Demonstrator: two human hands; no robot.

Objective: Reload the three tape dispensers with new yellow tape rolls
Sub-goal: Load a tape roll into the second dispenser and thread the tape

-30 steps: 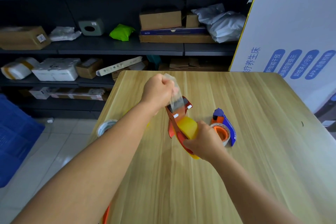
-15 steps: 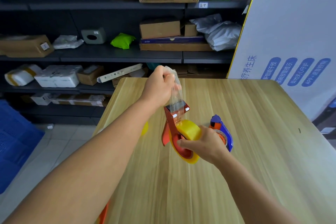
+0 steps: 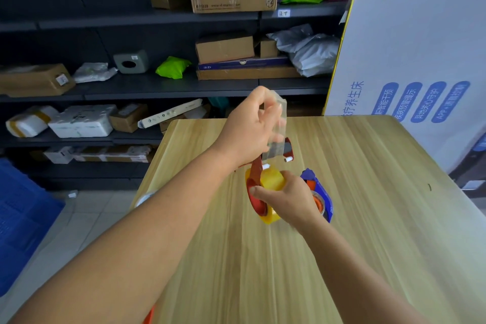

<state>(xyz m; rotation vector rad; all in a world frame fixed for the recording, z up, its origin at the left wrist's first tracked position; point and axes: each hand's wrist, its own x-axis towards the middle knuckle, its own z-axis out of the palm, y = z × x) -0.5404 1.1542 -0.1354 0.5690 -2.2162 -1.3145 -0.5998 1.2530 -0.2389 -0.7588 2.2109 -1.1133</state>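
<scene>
Our left hand (image 3: 248, 130) pinched the tape strip (image 3: 276, 127); our right hand (image 3: 285, 198) clamped the red dispenser (image 3: 256, 184). We judged the strip might fold and stick to itself.

Head-worn camera looks forward and down, close over the wooden table (image 3: 368, 218), facing shelves (image 3: 157, 87).

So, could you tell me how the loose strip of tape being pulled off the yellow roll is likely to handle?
The tape strip is probably floppy: it is thin, see-through film, taut only between the left hand and the red dispenser. It likely sticks readily, so it could cling to fingers. It looks nearly weightless.
</scene>
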